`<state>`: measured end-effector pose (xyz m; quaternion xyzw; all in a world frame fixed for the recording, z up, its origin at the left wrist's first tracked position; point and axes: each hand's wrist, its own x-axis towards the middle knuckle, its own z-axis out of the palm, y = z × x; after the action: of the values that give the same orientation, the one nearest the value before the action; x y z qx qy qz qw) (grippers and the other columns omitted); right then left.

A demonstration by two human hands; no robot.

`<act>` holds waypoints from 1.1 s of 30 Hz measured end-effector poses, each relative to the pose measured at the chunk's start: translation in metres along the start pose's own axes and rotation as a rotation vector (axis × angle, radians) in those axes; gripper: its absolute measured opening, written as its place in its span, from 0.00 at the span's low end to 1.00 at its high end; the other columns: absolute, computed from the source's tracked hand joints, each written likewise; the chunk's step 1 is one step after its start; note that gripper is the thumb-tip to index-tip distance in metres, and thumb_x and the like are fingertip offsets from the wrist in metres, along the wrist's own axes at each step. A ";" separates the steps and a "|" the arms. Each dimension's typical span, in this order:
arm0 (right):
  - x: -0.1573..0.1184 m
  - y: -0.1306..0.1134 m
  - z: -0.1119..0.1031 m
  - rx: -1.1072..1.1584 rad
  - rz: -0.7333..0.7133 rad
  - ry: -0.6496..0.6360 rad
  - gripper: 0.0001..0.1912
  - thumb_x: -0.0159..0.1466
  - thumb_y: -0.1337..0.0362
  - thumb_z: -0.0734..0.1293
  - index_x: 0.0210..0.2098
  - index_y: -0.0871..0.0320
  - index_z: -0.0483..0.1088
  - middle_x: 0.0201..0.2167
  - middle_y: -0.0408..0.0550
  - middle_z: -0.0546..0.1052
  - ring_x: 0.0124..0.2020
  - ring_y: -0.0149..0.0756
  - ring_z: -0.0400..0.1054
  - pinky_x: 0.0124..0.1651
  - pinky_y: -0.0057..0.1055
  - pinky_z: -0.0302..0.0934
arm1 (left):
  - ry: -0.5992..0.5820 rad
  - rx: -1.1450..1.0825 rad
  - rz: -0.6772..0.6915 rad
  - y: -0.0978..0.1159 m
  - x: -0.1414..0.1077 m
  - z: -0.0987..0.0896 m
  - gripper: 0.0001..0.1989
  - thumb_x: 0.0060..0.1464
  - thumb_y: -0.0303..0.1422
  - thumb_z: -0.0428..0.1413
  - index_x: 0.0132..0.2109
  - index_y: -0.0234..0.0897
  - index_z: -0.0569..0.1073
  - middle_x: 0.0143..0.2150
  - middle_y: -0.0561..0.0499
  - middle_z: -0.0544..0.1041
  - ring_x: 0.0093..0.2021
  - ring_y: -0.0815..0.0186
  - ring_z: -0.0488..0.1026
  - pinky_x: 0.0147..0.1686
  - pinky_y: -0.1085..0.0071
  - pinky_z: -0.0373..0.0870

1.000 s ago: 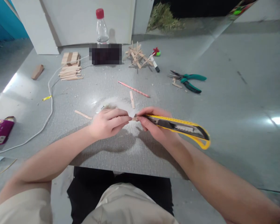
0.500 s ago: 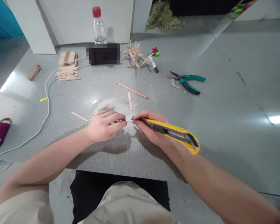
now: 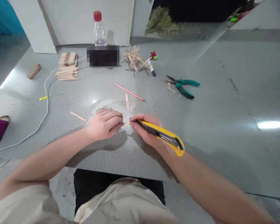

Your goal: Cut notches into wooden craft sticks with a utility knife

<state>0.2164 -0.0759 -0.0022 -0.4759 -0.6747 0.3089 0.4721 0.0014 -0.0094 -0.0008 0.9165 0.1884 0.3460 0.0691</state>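
Head view: the left hand (image 3: 105, 124), fingers curled, pinches a small wooden stick (image 3: 126, 123) just above the near middle of the table (image 3: 102, 160); the right hand (image 3: 151, 139) grips a yellow utility knife (image 3: 160, 131), its tip end beside the stick's right end; whether blade and wood touch, one cannot tell; stick likely light, stiff, prone to splitting along the grain, best held flat, well left of the edge; knife probably light and rigid, best held by the handle.
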 end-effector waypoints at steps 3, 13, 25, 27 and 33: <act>0.000 0.003 -0.003 -0.021 -0.015 0.004 0.02 0.66 0.64 0.67 0.37 0.52 0.72 0.30 0.41 0.79 0.29 0.31 0.72 0.35 0.30 0.67 | -0.022 -0.102 -0.111 0.002 0.002 0.000 0.02 0.60 0.30 0.56 0.41 0.37 0.70 0.39 0.49 0.79 0.38 0.66 0.76 0.37 0.70 0.70; 0.005 0.017 0.000 -0.058 -0.100 -0.054 0.03 0.65 0.66 0.68 0.37 0.51 0.73 0.31 0.40 0.79 0.31 0.31 0.73 0.37 0.29 0.66 | -0.132 -0.546 -0.489 0.008 0.005 0.005 0.06 0.57 0.27 0.54 0.42 0.37 0.72 0.35 0.52 0.78 0.33 0.71 0.76 0.34 0.74 0.73; 0.012 0.010 0.006 -0.079 0.024 -0.028 0.02 0.66 0.64 0.67 0.37 0.53 0.73 0.26 0.40 0.77 0.27 0.30 0.71 0.31 0.28 0.63 | -0.020 -0.859 -0.772 -0.009 -0.002 0.005 0.06 0.54 0.32 0.60 0.37 0.34 0.74 0.31 0.50 0.77 0.29 0.71 0.74 0.30 0.75 0.72; 0.012 0.010 0.009 -0.088 0.042 -0.028 0.02 0.66 0.64 0.67 0.36 0.52 0.73 0.26 0.40 0.77 0.26 0.30 0.71 0.31 0.28 0.63 | 0.016 -0.908 -0.797 -0.012 -0.003 0.007 0.08 0.55 0.33 0.59 0.40 0.35 0.74 0.31 0.51 0.77 0.29 0.71 0.75 0.30 0.75 0.73; 0.012 0.008 0.014 -0.110 0.076 -0.030 0.01 0.64 0.63 0.69 0.36 0.52 0.74 0.29 0.43 0.79 0.29 0.33 0.72 0.33 0.31 0.64 | 0.077 -1.013 -0.796 -0.016 -0.004 0.008 0.09 0.56 0.33 0.59 0.44 0.36 0.72 0.32 0.51 0.77 0.32 0.71 0.77 0.36 0.73 0.76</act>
<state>0.2047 -0.0609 -0.0102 -0.5218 -0.6788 0.2963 0.4232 -0.0007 0.0034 -0.0134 0.6173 0.3295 0.3725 0.6096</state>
